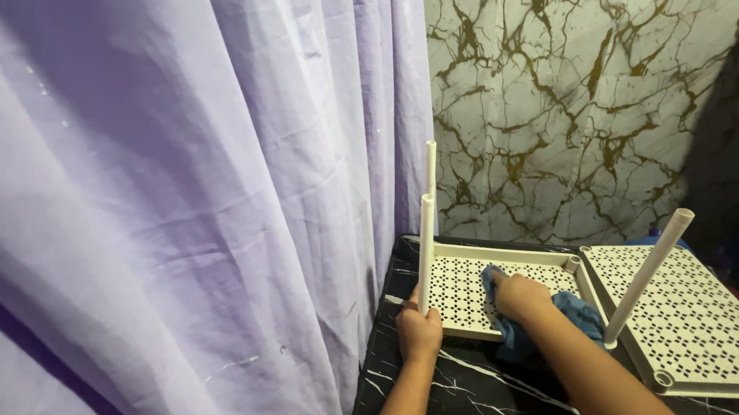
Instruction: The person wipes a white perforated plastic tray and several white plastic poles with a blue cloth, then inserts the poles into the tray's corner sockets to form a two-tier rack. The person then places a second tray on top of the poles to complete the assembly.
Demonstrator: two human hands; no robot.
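The left hand [419,330] is closed around the bottom of a white tube [425,251] that stands upright at the near left corner of a cream perforated shelf tray [459,294], which lies on a black marble-pattern surface [477,400]. The right hand [521,297] presses a blue cloth [576,313] flat on this tray with bent fingers. A second perforated tray [694,321] with a tilted white tube [650,273] lies just beside it on the right, and a lilac curtain [170,174] hangs on the left.

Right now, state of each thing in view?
Left hand: gripping the near white tube.
Right hand: pressing the blue cloth on the shelf panel.
Shelf panel: flat on the black counter, tubes upright.
Second panel: tilted, one tube leaning.
Curtain: drawn, hanging.
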